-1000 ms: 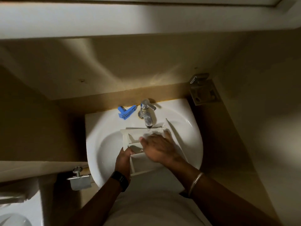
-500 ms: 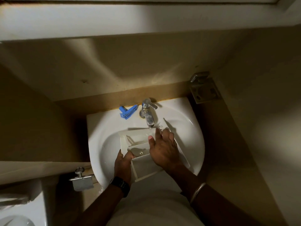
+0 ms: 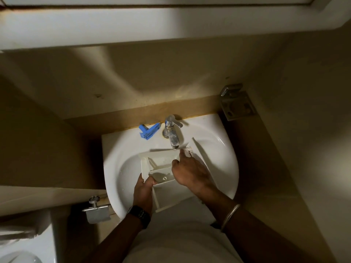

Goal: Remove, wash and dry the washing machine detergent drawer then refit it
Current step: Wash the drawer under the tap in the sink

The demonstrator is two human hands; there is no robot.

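The white detergent drawer (image 3: 163, 162) lies tilted in the white basin (image 3: 225, 149), its far end under the tap spout (image 3: 174, 142). My left hand (image 3: 144, 189) grips the drawer's left wall, thumb inside the middle compartment. My right hand (image 3: 191, 175) rests over the drawer's right side, its index finger stretched to the far right corner just below the spout. The right hand hides the right-hand compartments. I cannot make out whether water is running.
A blue plastic insert (image 3: 149, 130) lies on the basin ledge left of the tap. A metal soap holder (image 3: 237, 104) is fixed to the wall at the right. A toilet-roll holder (image 3: 97, 212) and a toilet (image 3: 20, 251) sit low on the left.
My right hand slid along the drawer from the far left compartment to the far right corner, fingers now drawn in except the index. The left hand kept its grip.
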